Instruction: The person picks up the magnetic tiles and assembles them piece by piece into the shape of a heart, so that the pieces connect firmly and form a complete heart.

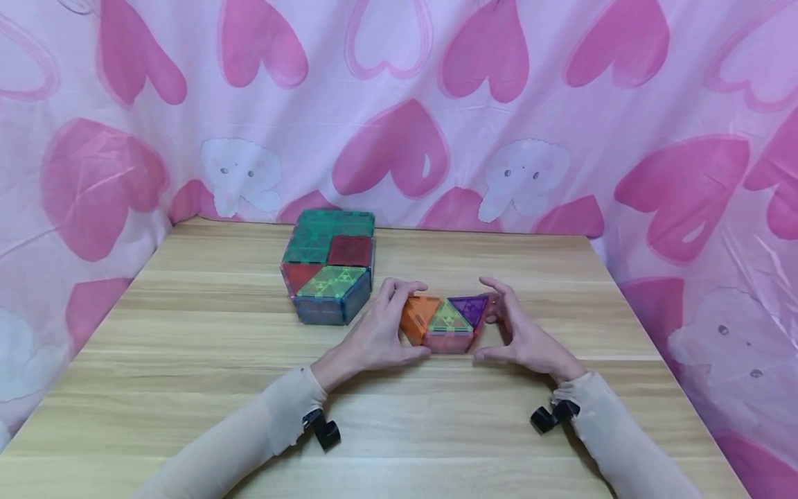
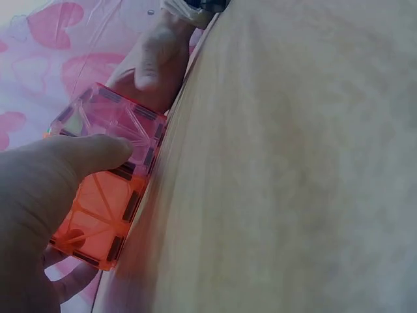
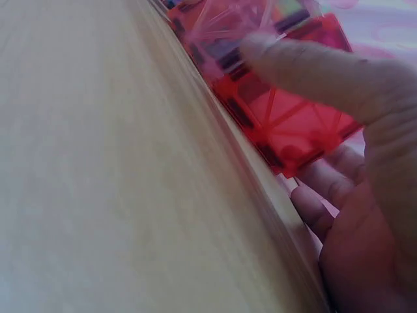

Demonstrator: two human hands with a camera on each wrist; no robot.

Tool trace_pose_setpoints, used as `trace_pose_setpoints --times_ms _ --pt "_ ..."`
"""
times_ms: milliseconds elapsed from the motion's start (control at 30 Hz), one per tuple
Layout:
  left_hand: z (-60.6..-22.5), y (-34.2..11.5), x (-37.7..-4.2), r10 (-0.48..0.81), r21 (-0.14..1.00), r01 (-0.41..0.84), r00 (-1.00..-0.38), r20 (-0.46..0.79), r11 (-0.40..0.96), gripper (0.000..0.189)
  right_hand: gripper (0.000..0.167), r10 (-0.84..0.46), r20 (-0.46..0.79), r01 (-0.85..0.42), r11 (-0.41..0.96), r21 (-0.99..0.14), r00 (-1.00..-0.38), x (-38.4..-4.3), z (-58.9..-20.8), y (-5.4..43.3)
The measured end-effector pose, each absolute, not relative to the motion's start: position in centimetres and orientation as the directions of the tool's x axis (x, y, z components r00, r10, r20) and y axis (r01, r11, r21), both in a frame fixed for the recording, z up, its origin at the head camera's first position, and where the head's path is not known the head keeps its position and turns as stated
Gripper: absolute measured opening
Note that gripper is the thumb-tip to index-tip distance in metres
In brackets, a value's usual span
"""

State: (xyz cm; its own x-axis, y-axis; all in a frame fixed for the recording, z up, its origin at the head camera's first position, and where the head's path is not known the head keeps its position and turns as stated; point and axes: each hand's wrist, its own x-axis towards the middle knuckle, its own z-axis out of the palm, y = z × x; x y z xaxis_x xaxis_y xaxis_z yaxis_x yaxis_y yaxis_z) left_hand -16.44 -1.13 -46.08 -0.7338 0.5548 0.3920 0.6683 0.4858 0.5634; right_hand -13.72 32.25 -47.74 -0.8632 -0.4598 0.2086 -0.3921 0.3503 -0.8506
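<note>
A small block of translucent magnetic tiles [image 1: 447, 342] sits on the wooden table. Its top has an orange triangle [image 1: 420, 310], a yellow-green triangle [image 1: 450, 317] and a purple triangle [image 1: 470, 307]. My left hand [image 1: 377, 336] holds its left end, thumb in front and fingers behind; in the left wrist view the thumb lies by the pink square tile [image 2: 107, 114] and orange square tile [image 2: 98, 215]. Around the right end curls my right hand [image 1: 526, 339], its thumb before the red square tile [image 3: 287, 127] in the right wrist view. Fingers hide parts of both ends.
To the left and farther back stands a larger magnetic-tile box [image 1: 337, 225], with green, red and yellow-green tiles on top and blue sides. The wooden table [image 1: 187, 374] ends at a pink curtain [image 1: 386, 145] printed with hearts, which also hangs along both sides.
</note>
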Motion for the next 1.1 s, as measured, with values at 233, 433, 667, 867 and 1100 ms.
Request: trace_pose_setpoints --times_ms 233,433,667,867,1100 --pt "-45.9 -1.1 -16.4 0.554 0.538 0.679 -0.728 0.403 0.5 0.107 0.102 -0.393 0.193 -0.344 0.362 -0.866 -0.899 -13.5 -47.9 31.3" --pt "-43.7 -1.6 -16.5 0.56 0.497 0.733 -0.678 0.476 0.465 0.104 0.092 -0.382 0.242 -0.382 0.348 -0.856 -0.892 -13.4 -48.1 31.1" --pt "-38.4 -5.6 -18.7 0.433 0.445 0.771 -0.629 0.646 0.455 0.095 0.094 -0.385 0.24 -0.384 0.361 -0.85 -0.891 -13.5 -48.0 31.1" --pt "-37.3 -11.9 -22.4 0.249 0.538 0.624 -0.752 0.61 0.566 0.095 0.087 -0.372 0.203 -0.352 0.393 -0.85 -0.906 -13.5 -47.9 31.0" --pt "-41.4 -17.3 -25.6 0.231 0.672 0.435 -0.898 0.375 0.599 0.096 0.083 -0.365 0.17 -0.318 0.397 -0.861 -0.915 -13.2 -48.0 31.1"
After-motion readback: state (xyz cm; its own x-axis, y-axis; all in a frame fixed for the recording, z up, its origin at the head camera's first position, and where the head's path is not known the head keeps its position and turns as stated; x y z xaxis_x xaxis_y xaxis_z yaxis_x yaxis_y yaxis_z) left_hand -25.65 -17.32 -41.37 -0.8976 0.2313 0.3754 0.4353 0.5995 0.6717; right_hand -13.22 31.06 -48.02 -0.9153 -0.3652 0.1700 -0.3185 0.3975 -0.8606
